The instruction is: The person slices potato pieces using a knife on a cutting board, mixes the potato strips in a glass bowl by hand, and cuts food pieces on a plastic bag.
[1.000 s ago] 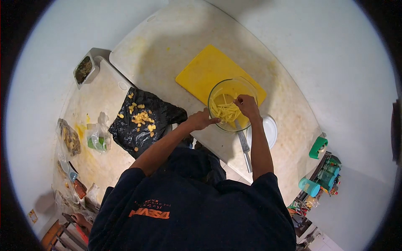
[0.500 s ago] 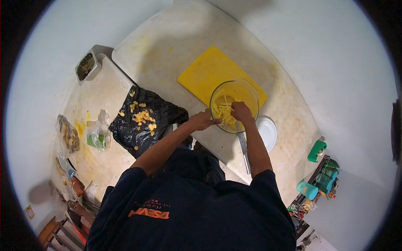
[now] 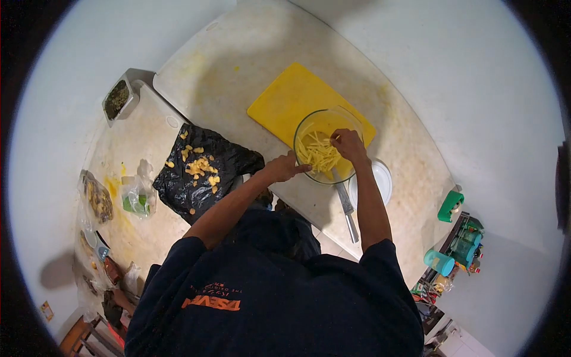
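Note:
A clear glass bowl stands partly on a yellow cutting board and holds many thin, pale yellow strips, which look like cut potato. My left hand grips the bowl's left rim, its thumb over the edge. Inside the bowl, on the right, my right hand has its fingers curled together above the strips; what is between the fingertips is too small to make out. A knife lies on the table by the bowl, its tip by the bowl's lower edge and its handle toward me.
A round white lid lies right of the bowl. On the left, a black plastic bag carries yellowish peelings. Farther left are a metal tray of dark bits and several plastic bags. Another person's arm shows at lower left.
My right hand has lifted off the strips toward the bowl's upper right side. My left hand stays on the rim. At lower left, the other person's arm has shifted.

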Available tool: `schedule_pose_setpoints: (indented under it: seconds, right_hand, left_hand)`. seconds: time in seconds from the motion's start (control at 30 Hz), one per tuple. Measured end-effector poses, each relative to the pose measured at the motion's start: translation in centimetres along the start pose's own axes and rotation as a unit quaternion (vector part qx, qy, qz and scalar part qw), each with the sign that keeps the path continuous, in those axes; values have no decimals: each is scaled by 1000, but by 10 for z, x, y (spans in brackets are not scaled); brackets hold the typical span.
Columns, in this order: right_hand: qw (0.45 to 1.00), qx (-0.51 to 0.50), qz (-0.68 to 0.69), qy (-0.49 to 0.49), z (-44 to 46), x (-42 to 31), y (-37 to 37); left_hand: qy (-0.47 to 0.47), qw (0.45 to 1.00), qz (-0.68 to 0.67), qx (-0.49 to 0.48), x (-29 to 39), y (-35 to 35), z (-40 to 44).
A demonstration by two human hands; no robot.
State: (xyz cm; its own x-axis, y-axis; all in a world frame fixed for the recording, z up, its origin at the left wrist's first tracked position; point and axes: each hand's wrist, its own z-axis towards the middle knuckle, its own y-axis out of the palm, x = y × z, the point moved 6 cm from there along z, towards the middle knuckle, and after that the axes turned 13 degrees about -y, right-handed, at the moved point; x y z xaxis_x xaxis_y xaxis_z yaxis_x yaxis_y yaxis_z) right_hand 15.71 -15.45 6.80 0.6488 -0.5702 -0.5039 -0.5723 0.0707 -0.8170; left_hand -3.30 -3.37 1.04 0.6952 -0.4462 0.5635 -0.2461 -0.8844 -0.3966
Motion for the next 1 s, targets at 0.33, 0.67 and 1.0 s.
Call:
schedule_pose_setpoints:
  seconds: [0.33, 0.67, 1.0]
  right_hand:
    - [997, 46, 52, 27, -10, 7, 11]
    - [988, 89, 129, -20, -20, 2, 5]
    - [968, 147, 201, -28, -27, -5, 1]
  left_hand:
    - [2, 1000, -21, -6, 2, -2, -3]
    - [-29, 999, -13, -24, 9, -8, -12]
    - [-12, 999, -28, -45, 7, -3, -9]
